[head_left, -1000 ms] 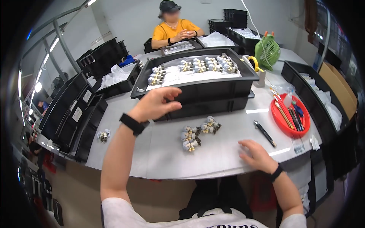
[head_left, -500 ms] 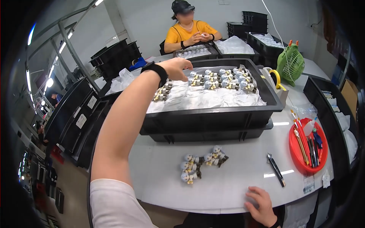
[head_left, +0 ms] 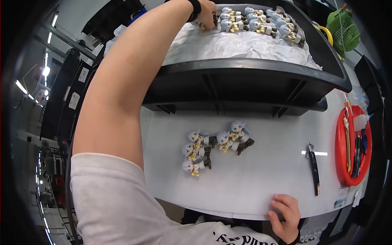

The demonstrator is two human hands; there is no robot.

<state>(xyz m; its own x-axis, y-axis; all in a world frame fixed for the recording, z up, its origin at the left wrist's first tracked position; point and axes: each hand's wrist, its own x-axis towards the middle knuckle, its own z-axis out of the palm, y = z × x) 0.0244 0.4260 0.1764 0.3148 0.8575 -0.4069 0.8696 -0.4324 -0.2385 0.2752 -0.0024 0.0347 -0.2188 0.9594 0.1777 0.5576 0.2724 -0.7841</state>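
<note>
My left hand [head_left: 207, 15] reaches into the black bin [head_left: 245, 65] with its fingers curled down round a small figurine; dark boots show beside the fingertips, and the hand covers most of it. Rows of similar figurines [head_left: 260, 27], pale-haired with white clothes and dark boots, lie on white tissue [head_left: 228, 45] to the right of that hand. On the table below the bin lie three figurines [head_left: 196, 150] in a column and two more [head_left: 234, 138] close by. My right hand [head_left: 286, 216] rests at the table's front edge, holding nothing, fingers loosely bent and thumb apart.
A black-handled cutter [head_left: 313, 169] lies on the table at the right. Beyond it stands a red basin [head_left: 342, 171] with brushes, pens and a small bottle. A green fan [head_left: 342, 30] and a yellow tape roll [head_left: 326, 34] are behind the bin's right side.
The view has tipped down and come closer, so the person opposite is out of sight. My left hand has lowered onto the figurines; my right hand stays at the table edge.
</note>
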